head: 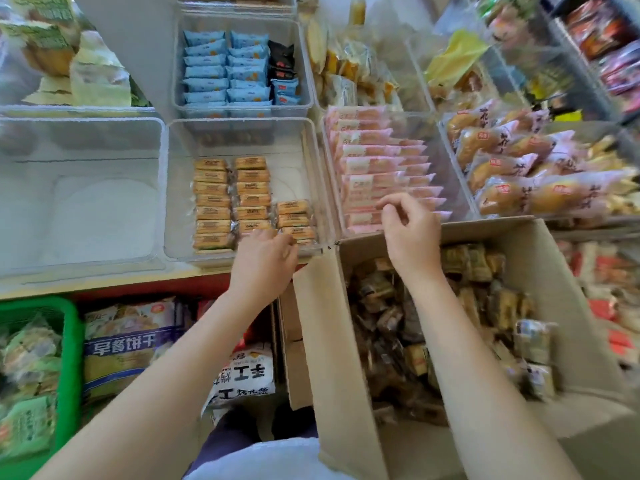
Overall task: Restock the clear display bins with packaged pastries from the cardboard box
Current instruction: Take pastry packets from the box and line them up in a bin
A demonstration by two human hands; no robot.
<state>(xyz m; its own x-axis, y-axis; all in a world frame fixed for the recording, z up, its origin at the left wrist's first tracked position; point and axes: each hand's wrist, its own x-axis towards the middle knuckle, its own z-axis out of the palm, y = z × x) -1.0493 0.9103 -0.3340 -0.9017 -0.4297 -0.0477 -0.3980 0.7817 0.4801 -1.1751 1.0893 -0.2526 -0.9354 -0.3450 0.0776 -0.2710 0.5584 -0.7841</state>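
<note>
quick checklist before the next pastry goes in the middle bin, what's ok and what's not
1. Room in the middle bin: ok, third row of tan pastries is short, bare floor behind it.
2. Stock in the cardboard box: ok, many packs left.
3. Right hand free to pick: ok, it holds nothing, hovering over the box's far edge.
4. Left hand clear of the row: not ok, its fingers are at the front packs.
5. Front packs sitting straight: cannot tell, the left hand hides them.

Left hand (265, 252) at pastry bin (239, 256), right hand (410, 226) over box (346, 341).
</note>
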